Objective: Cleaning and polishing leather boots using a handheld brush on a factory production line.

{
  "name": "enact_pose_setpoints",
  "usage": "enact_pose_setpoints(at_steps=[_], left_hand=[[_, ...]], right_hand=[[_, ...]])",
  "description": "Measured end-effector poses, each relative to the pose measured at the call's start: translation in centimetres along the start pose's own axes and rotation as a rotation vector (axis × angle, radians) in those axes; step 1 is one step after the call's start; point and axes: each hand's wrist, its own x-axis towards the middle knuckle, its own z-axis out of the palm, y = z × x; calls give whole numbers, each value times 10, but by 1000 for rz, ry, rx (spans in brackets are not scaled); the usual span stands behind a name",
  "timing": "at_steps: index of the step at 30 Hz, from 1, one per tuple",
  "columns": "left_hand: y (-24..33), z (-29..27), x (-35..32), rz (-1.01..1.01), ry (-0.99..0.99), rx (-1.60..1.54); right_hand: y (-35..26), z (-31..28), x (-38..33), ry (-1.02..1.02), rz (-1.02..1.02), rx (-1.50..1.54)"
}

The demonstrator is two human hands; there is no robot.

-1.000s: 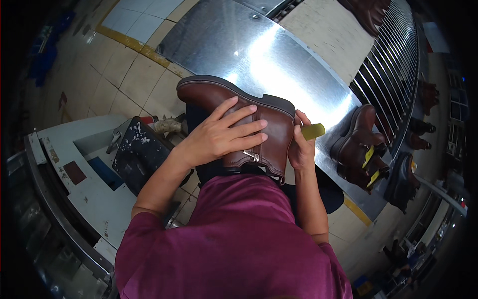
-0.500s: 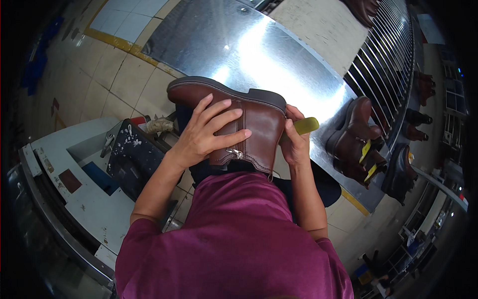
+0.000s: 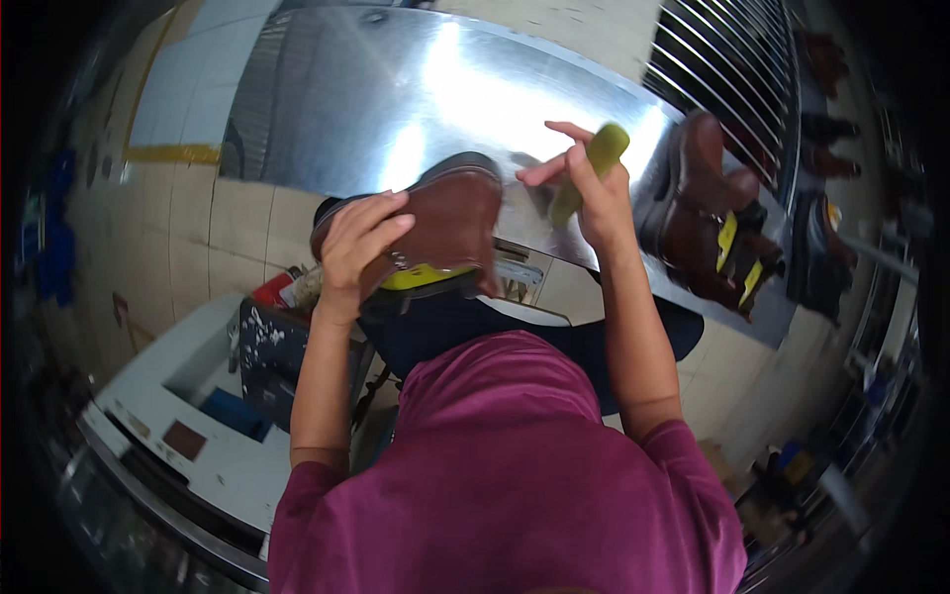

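Note:
A brown leather ankle boot lies on its side above my lap, sole turned away from me. My left hand is closed over its left part, near the small metal zip pull. Something bright yellow shows in the boot's opening, which faces me. To the right of the boot, apart from it, my right hand grips an olive-green rounded, bar-like tool between thumb and fingers. Some fingers of that hand stretch left over the metal table. Motion blurs the tool, and its exact kind cannot be made out.
Ahead lies a shiny metal table. Several brown boots with yellow pieces stand at its right, beside a rack of metal bars. A dark boot sits farther right. A pale machine stands at my left.
My right hand has left the boot's heel and risen with the green tool. The boot has shifted and tilted, so yellow now shows in its opening; my left hand stays on it.

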Motion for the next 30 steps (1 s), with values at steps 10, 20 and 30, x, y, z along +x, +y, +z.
enact_pose_setpoints(at_steps=[10, 20, 30], left_hand=[[-7, 25, -4, -379, 16, -126], [-24, 31, -61, -180, 107, 25], [-13, 36, -36, -124, 244, -10]], right_hand=[[15, 18, 63, 169, -23, 832], [27, 21, 69, 66, 3, 1088], [16, 42, 78, 29, 25, 986]])
